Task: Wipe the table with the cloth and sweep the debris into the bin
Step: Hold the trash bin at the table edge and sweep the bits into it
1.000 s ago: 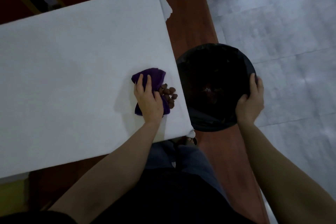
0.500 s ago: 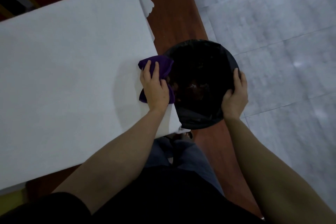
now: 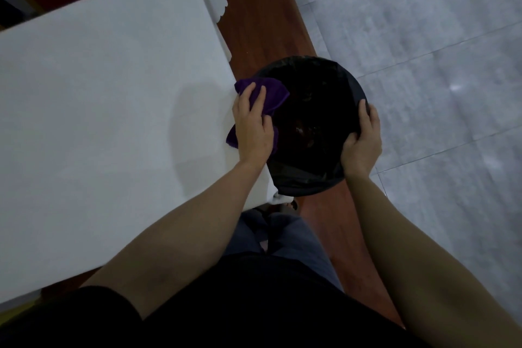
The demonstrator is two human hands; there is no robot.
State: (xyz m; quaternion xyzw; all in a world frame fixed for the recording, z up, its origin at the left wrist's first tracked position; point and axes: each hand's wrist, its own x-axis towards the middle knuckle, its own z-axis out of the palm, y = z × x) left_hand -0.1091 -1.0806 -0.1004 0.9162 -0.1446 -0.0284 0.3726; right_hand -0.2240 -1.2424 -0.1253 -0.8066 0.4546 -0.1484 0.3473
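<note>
A purple cloth [image 3: 273, 94] lies at the right edge of the white-covered table [image 3: 107, 99], partly hanging over the bin. My left hand [image 3: 252, 126] presses flat on the cloth and grips it. A round black bin [image 3: 310, 82] lined with a dark bag sits tight against the table edge, below the tabletop. My right hand [image 3: 361, 141] grips the bin's right rim. Dim brownish bits [image 3: 306, 133] show deep inside the bin. No debris shows on the tabletop.
A strip of red-brown wooden floor [image 3: 262, 14] runs beside the table, with grey tiled floor [image 3: 423, 37] to the right. My legs in grey trousers [image 3: 282, 237] stand at the table's near corner. The tablecloth hangs over the far corner [image 3: 214, 0].
My left hand slid the cloth rightward to the table edge. The brown debris that lay beside the cloth went off the table into the bin. The bin came up against the table.
</note>
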